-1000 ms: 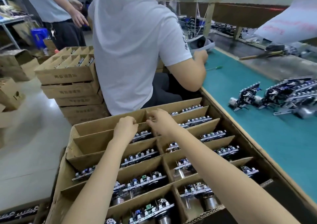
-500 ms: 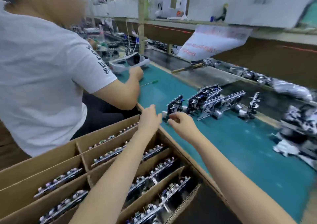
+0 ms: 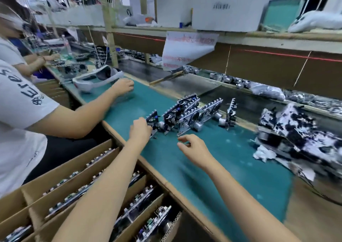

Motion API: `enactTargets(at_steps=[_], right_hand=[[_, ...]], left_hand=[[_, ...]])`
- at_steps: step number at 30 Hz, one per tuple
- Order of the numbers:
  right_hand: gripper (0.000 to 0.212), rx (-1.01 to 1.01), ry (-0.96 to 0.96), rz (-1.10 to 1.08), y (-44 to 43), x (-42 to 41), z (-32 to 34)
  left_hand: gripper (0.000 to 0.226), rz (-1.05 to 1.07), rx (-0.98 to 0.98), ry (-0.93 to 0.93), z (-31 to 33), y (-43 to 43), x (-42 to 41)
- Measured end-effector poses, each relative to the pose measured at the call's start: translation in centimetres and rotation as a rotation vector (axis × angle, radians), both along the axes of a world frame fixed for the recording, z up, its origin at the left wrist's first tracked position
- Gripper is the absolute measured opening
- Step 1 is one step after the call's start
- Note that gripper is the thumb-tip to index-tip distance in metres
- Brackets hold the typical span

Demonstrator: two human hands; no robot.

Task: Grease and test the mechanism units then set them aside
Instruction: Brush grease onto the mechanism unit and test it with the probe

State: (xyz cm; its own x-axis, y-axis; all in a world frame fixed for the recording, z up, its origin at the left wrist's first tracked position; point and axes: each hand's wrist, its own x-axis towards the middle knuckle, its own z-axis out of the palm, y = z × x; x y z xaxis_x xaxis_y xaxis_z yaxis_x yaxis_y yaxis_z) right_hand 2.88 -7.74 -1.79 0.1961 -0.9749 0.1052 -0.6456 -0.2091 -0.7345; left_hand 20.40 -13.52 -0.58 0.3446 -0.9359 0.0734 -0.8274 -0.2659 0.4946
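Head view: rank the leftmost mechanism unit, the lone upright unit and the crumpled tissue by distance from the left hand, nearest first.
1. Leftmost mechanism unit, gripped by the left hand.
2. Lone upright unit, farther right, standing apart.
3. Crumpled tissue, far right.

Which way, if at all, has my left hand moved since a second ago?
Yes. The left hand has moved right, off the cardboard box of compartments and onto the green mat. It is now at the end mechanism unit.

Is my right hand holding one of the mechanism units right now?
No, the right hand hovers empty above the green mat, its fingers loosely curled, apart from the row of mechanism units.
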Motion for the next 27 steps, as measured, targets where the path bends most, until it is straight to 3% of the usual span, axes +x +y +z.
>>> enactTargets(at_steps=[4,7,9,11,13,16,21,27], right_hand=[[0.029,-0.009,-0.069,-0.006,0.4,-0.7,0.3],[0.029,-0.022,-0.087,0.007,0.8,-0.9,0.5],[0.032,-0.003,-0.098,0.010,1.4,-1.1,0.9],[0.040,0.051,-0.133,0.003,2.1,-1.4,1.3],[0.047,0.128,-0.214,-0.004,3.0,-1.9,1.7],[0.040,0.174,-0.356,-0.007,4.5,-3.1,2.4],[0.020,0.138,-0.673,-0.031,6.4,-6.0,3.3],[0.025,0.139,-0.691,-0.005,8.0,-8.9,3.4]], left_hand=[[0.014,0.039,-0.019,-0.015,0.6,1.3,0.2],[0.031,0.066,-0.059,0.000,1.5,2.8,0.5],[0.037,0.082,-0.080,0.107,2.2,3.9,0.7],[0.032,0.050,-0.097,0.401,2.7,5.0,0.5],[0.013,0.022,-0.090,0.859,2.7,6.2,-0.2],[0.011,-0.063,0.003,1.313,2.2,8.0,-2.4],[0.012,-0.109,0.211,1.707,1.1,10.1,-6.9],[0.018,-0.019,0.386,2.062,0.3,11.9,-11.5]])
